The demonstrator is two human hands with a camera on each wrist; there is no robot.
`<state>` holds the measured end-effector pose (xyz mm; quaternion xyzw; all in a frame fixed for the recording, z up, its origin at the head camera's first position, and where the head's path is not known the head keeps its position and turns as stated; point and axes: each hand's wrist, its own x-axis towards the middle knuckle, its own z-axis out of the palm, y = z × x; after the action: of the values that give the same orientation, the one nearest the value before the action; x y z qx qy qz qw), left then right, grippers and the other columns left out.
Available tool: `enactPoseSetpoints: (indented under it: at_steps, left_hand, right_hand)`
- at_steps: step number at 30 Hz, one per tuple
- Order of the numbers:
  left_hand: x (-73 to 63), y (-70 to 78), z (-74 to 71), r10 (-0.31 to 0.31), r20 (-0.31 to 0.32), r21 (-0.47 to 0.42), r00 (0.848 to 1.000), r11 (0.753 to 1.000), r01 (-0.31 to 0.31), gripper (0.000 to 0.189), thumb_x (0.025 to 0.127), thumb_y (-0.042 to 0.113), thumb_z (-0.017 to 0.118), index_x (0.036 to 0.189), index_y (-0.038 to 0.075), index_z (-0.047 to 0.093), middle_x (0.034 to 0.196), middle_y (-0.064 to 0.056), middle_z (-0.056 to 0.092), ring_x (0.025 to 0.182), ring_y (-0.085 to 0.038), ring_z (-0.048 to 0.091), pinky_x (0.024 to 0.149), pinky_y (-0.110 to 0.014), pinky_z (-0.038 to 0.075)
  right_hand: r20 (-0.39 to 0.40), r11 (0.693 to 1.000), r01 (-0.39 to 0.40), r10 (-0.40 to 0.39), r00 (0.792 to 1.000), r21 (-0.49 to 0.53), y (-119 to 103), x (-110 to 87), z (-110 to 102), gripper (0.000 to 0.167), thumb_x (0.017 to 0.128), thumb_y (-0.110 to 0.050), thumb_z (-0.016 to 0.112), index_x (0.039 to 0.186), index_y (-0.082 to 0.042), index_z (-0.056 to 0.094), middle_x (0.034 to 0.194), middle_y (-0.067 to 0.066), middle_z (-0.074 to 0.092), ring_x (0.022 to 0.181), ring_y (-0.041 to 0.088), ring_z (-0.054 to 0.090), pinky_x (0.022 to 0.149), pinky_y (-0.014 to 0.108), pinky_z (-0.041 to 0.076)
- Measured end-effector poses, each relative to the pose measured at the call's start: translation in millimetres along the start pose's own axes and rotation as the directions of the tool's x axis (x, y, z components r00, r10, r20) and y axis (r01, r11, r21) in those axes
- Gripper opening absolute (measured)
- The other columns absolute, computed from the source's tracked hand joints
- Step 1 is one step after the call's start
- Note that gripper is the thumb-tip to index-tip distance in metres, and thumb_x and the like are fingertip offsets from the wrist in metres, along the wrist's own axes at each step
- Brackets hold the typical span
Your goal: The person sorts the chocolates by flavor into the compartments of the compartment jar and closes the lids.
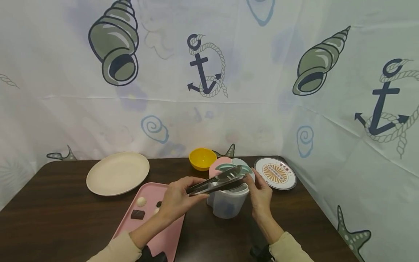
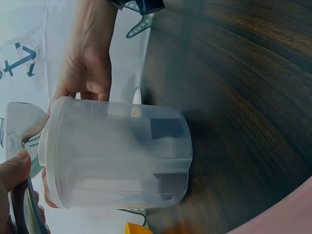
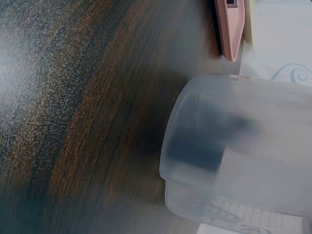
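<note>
My left hand (image 1: 179,198) holds metal tongs (image 1: 209,187) by the handle end, their tips over the top of a clear plastic container (image 1: 230,205). Its lid has pink (image 1: 216,166), white and green sections, and the green flap (image 1: 243,169) stands raised. On the container's right side, my right hand (image 1: 262,198) grips around the lid's rim, as the left wrist view also shows. Dark rectangular pieces (image 2: 167,128) show through the container's wall near its bottom. The right hand's fingers are out of sight in the right wrist view.
A pink tray (image 1: 168,233) with a dark block (image 1: 138,214) and small pale and dark pieces lies left of the container. Behind are a cream plate (image 1: 118,174), a yellow bowl (image 1: 202,159) and a white patterned plate (image 1: 276,173). A printed curtain backs the table.
</note>
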<state>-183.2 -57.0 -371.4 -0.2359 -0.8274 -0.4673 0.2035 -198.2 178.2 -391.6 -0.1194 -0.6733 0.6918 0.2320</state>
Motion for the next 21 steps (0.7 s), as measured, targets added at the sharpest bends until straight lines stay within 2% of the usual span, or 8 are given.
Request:
enactPoseSetpoints:
  at_steps: [3,6,10,12,16,18,21]
  left_hand:
    - [-3.5,0.5,-3.5,-0.021,0.012,0.01,1.0,1.0,0.021,0.04,0.063,0.021,0.087,0.1,0.018,0.072,0.085,0.005,0.068,0.068,-0.011,0.058,0.057,-0.019,0.045]
    - [-8.8,-0.8,-12.5,-0.026,0.015,-0.011,1.0,1.0,0.026,0.042,0.065,0.022,0.086,0.104,0.018,0.071,0.088,0.005,0.068,0.068,-0.01,0.058,0.057,-0.02,0.047]
    - [-18.2,-9.1,-34.4,-0.006,0.013,-0.077,1.0,0.997,0.007,0.043,0.067,0.017,0.085,0.107,0.014,0.069,0.093,0.002,0.069,0.071,-0.006,0.06,0.059,-0.023,0.052]
    - [-25.2,-16.2,-48.8,-0.018,0.014,-0.086,1.0,0.996,0.019,0.044,0.068,0.017,0.084,0.109,0.014,0.068,0.095,0.004,0.068,0.073,-0.005,0.063,0.063,-0.025,0.054]
    - [-43.9,-34.0,-81.2,-0.078,0.007,0.024,0.997,0.997,0.078,0.043,0.068,0.026,0.084,0.108,0.019,0.068,0.095,0.008,0.068,0.073,0.0,0.062,0.063,-0.02,0.052]
    - [-56.1,-44.0,-98.0,-0.114,-0.005,0.096,0.994,0.989,0.113,0.044,0.067,0.027,0.085,0.107,0.018,0.068,0.093,0.005,0.07,0.07,0.001,0.062,0.06,-0.018,0.05]
    - [-75.5,-59.4,-122.8,-0.182,-0.02,0.194,0.983,0.964,0.183,0.046,0.065,0.028,0.086,0.106,0.016,0.069,0.091,-0.001,0.071,0.072,0.003,0.06,0.057,-0.016,0.048]
  right_hand:
    - [0.002,1.0,-0.011,0.011,1.0,0.0,1,-1.7,-1,0.045,0.088,-0.018,0.067,0.13,-0.003,0.056,0.134,0.014,0.054,0.107,-0.002,0.055,0.083,0.007,0.043]
    - [0.022,1.0,-0.011,0.011,1.0,0.008,1,-2.5,-2,0.047,0.089,-0.019,0.066,0.131,-0.003,0.055,0.136,0.014,0.052,0.119,0.01,0.053,0.085,0.008,0.042]
    - [0.043,1.0,-0.006,0.006,0.999,0.01,0,-1.5,-4,0.049,0.089,-0.02,0.067,0.132,-0.003,0.054,0.139,0.011,0.049,0.13,0.021,0.044,0.088,0.008,0.041]
    - [0.046,1.0,-0.008,0.007,0.999,0.008,0,-0.9,-3,0.049,0.088,-0.022,0.067,0.132,-0.004,0.054,0.139,0.01,0.049,0.13,0.021,0.043,0.09,0.01,0.041]
    - [0.043,1.0,-0.015,0.015,0.999,-0.001,-1,-1.6,-3,0.05,0.088,-0.023,0.068,0.133,-0.005,0.054,0.14,0.01,0.048,0.131,0.021,0.043,0.093,0.013,0.04]
    - [0.042,1.0,-0.014,0.014,0.999,-0.001,-1,-2.0,-3,0.05,0.088,-0.023,0.067,0.132,-0.004,0.054,0.14,0.011,0.048,0.131,0.022,0.043,0.093,0.012,0.041]
    - [0.041,1.0,-0.008,0.007,0.999,0.005,-2,-2.2,-2,0.049,0.088,-0.021,0.067,0.132,-0.004,0.054,0.139,0.011,0.049,0.13,0.022,0.043,0.09,0.01,0.041]
